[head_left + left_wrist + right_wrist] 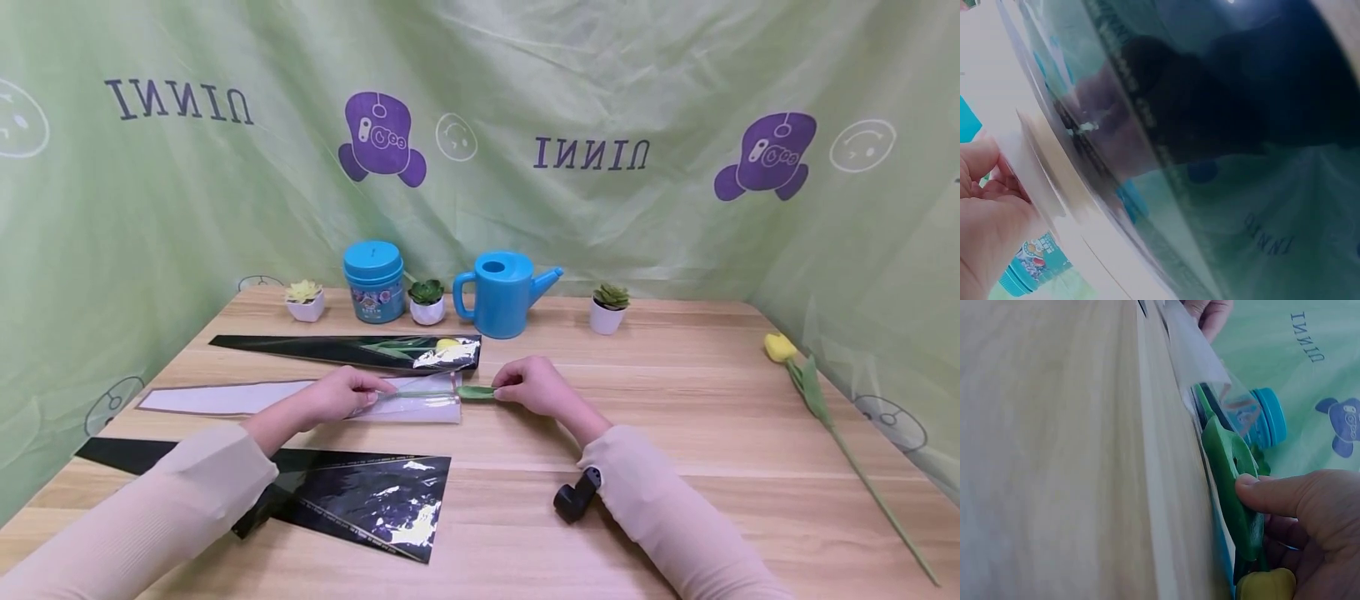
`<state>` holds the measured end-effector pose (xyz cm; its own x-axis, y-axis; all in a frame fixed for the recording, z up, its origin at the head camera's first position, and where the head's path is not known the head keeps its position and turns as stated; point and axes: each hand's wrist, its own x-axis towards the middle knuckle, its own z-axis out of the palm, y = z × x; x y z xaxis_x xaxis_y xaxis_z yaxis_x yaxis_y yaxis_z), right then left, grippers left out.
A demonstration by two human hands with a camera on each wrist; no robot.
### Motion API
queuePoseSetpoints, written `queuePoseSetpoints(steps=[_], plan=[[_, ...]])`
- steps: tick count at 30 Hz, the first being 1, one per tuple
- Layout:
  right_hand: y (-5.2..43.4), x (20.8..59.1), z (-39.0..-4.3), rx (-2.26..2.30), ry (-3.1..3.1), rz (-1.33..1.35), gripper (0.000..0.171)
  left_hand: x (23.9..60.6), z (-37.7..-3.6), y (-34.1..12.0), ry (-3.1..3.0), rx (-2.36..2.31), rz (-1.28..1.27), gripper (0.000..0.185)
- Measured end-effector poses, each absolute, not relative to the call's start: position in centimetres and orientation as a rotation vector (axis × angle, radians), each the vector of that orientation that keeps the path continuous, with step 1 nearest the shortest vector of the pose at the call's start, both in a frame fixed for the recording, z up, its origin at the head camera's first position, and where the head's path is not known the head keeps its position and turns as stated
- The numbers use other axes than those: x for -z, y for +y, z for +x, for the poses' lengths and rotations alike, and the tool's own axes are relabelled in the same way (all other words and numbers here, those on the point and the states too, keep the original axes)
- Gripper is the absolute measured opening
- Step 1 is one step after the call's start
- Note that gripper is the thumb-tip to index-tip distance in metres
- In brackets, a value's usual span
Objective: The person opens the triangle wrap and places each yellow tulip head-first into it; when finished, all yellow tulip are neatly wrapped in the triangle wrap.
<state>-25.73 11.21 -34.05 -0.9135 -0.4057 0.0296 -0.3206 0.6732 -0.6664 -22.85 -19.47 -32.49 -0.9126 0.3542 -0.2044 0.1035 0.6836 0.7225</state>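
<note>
My right hand (531, 385) pinches an artificial tulip by its green leaves (1229, 481), thumb on top. Its yellow bloom (1266, 586) shows beside the palm in the right wrist view. The tulip's stem lies inside the open wide end of a white-and-clear flower sleeve (225, 397), while leaf and bloom stay outside. My left hand (341, 394) pinches the sleeve around its middle, thumb against fingers; the exact grip is partly hidden. Behind it lies a black sleeve (300, 345) with a yellow tulip (447, 344) inside. A flat black sleeve (367, 492) lies in front, under the left forearm.
A loose yellow tulip (813, 392) lies at the right edge. Along the back stand a blue lidded tub (374, 283), a blue watering can (502, 296) and small potted succulents, one white-potted (607, 312) at right. Green cloth (480, 217) hangs behind the wooden table (675, 367).
</note>
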Motion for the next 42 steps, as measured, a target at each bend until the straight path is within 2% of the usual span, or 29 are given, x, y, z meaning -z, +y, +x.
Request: queuePoseSetpoints(steps=[19, 26, 31, 39, 42], plan=[[7.2, 33.8, -25.6, 1.110, 2.715, -0.733, 0.007, 32.5, -23.3, -19.1, 2.655, -0.972, 0.349, 0.030], [6.9, 33.9, -25.6, 1.103, 2.698, -0.701, 0.007, 33.0, -23.3, -19.2, 2.654, -0.978, 0.365, 0.030], [7.8, 33.2, -25.5, 1.024, 2.656, -0.738, 0.019, 33.3, -23.3, -19.1, 2.635, -0.998, 0.347, 0.030], [10.7, 33.2, -25.9, 0.891, 2.548, -0.869, 0.057, 33.7, -23.1, -19.2, 2.624, -0.999, 0.340, 0.029], [11.2, 33.6, -26.1, 0.887, 2.538, -0.862, 0.062, 33.7, -23.1, -19.3, 2.617, -1.007, 0.336, 0.030]])
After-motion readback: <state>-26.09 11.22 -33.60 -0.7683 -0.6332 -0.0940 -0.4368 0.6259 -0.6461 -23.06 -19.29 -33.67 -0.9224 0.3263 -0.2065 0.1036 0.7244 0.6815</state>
